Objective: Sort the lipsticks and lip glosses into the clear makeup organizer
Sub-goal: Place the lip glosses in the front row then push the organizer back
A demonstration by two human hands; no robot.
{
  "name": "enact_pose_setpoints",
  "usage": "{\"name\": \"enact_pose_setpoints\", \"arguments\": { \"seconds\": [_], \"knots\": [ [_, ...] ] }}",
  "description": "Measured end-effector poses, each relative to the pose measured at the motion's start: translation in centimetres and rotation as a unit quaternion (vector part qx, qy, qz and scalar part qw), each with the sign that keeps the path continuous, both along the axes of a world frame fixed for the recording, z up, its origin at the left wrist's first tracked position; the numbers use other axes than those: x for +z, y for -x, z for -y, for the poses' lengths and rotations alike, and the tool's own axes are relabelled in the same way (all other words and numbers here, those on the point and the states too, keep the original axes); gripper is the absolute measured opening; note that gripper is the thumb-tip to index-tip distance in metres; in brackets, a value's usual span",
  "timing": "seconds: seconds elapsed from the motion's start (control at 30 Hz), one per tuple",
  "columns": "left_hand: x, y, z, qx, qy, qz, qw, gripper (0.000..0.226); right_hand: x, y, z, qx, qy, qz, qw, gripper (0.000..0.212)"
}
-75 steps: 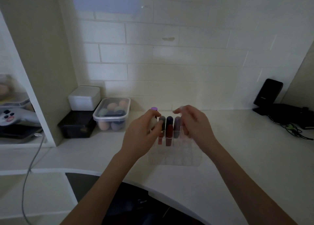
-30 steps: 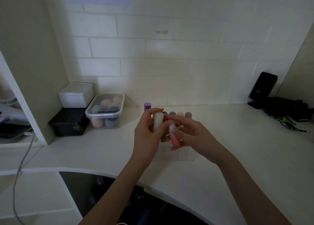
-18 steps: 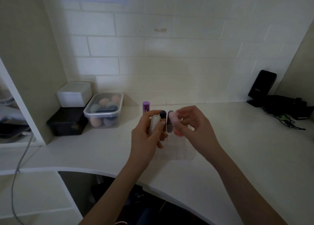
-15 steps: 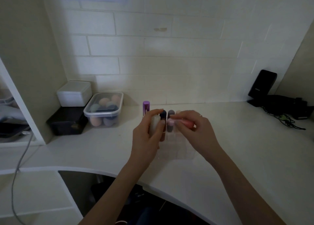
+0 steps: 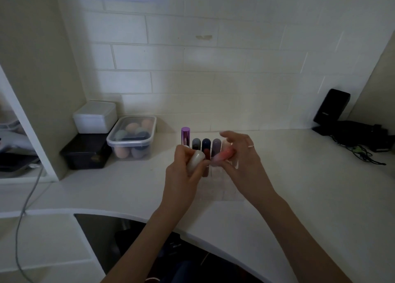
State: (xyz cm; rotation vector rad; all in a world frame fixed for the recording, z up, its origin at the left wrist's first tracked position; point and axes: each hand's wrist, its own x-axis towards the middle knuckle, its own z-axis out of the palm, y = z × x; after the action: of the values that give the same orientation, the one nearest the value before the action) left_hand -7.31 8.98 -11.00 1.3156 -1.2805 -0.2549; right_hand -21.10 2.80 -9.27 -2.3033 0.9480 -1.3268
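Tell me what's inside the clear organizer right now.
The organizer holds a purple tube and three dark-capped glosses upright along its back row. Front slots look empty. The left hand and right hand cover the sides.

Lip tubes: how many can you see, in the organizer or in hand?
6: purple-capped tube, grey, dark and mauve stand in the back row; white tube in left hand; pink tube in right. Hands may hide more.

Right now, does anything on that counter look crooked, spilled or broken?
Nothing spilled or broken. The tubes in the clear plastic organizer stand upright in its back row. Only the pink gloss tube lies sideways, because the right hand holds it; the left hand grips a whitish tube.
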Motion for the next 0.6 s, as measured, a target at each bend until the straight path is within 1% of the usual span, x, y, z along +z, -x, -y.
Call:
{"name": "enact_pose_setpoints", "arguments": {
  "seconds": [0.07,0.1,0.17,0.3,0.37,0.43,0.5,0.53,0.57,0.6],
  "knots": [
    [0.0,0.1,0.0,-0.009,0.005,0.020,1.000,0.018,-0.2,-0.1,0.3,-0.032,-0.006,0.030,0.999,0.035],
    [-0.1,0.1,0.1,-0.005,0.009,0.030,0.999,0.016,-0.3,-0.1,0.5,-0.050,0.012,0.018,0.999,0.029],
    [-0.4,0.0,0.5,0.010,0.020,0.047,0.999,0.015,-0.7,-0.1,0.7,-0.048,0.044,-0.014,0.998,0.020],
    [-0.9,-0.1,0.8,0.004,0.037,0.040,0.999,0.024,-1.0,-0.4,0.6,-0.020,0.055,-0.040,0.997,0.021],
    [-0.9,0.0,0.9,-0.005,0.050,0.051,0.997,0.028,-0.8,-0.5,0.6,-0.009,0.047,-0.051,0.998,0.020],
    [-0.8,-0.1,0.9,-0.013,0.063,0.072,0.995,0.026,-0.8,-0.5,0.6,0.009,0.045,-0.077,0.996,0.022],
    [-0.8,-0.2,0.9,-0.017,0.074,0.073,0.994,0.023,-1.2,-0.7,0.7,-0.006,0.087,-0.106,0.991,0.021],
    [-0.8,-0.2,0.7,-0.012,0.076,0.059,0.995,0.021,-1.3,-0.7,0.7,-0.014,0.101,-0.101,0.990,0.021],
    [-0.7,-0.3,0.5,0.001,0.081,0.041,0.996,0.020,-1.1,-0.5,0.8,-0.020,0.091,-0.073,0.993,0.022],
    [-0.5,-0.6,0.3,0.020,0.090,0.019,0.996,0.017,-0.5,-0.2,1.0,-0.026,0.077,-0.026,0.996,0.025]
  ]
}}
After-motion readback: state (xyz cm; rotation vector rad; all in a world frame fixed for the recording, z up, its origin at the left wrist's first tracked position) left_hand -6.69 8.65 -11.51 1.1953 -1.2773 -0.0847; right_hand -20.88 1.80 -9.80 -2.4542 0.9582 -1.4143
